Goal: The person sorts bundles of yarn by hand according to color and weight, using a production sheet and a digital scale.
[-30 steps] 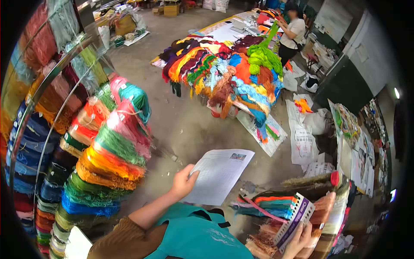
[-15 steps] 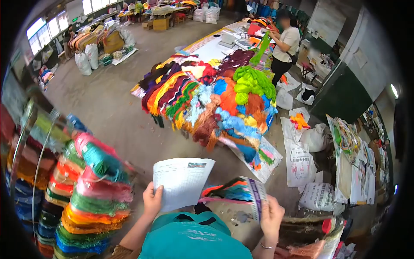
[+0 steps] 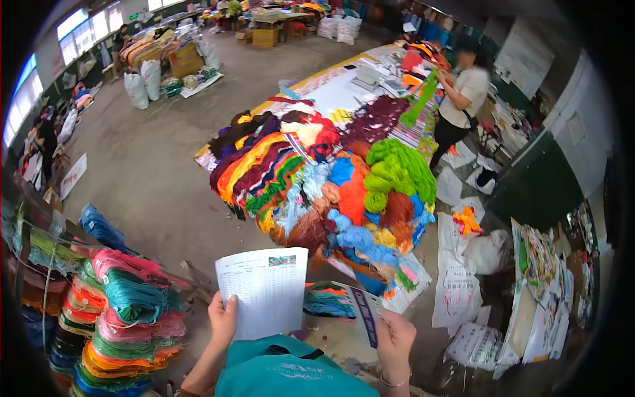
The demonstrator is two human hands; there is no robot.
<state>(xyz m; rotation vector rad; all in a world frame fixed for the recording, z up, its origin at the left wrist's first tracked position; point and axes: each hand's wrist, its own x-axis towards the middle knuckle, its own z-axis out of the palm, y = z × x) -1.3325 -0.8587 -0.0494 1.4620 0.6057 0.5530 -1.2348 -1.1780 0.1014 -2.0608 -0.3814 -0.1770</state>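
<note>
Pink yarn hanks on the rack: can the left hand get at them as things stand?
Probably not right away. The left hand is gripped on the printed sheet, so it is occupied. The pink yarn hanks hang beside it, with nothing between.

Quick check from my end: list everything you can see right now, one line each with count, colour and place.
printed sheet: one, white with a small picture at top, held up at centre bottom
yarn sample card: one, many-coloured strands on a white and purple card, right of the sheet
yarn pile: one big heap, mixed colours, on the long table at centre
yarn rack: one, hanks of pink, teal, green, orange, at lower left
co-worker: one, white top, standing at the table's far right side
sacks: several, white, on the floor at right
apron: one, teal, bottom centre
left hand: holds the sheet's lower left edge
right hand: holds the card's lower end
</note>
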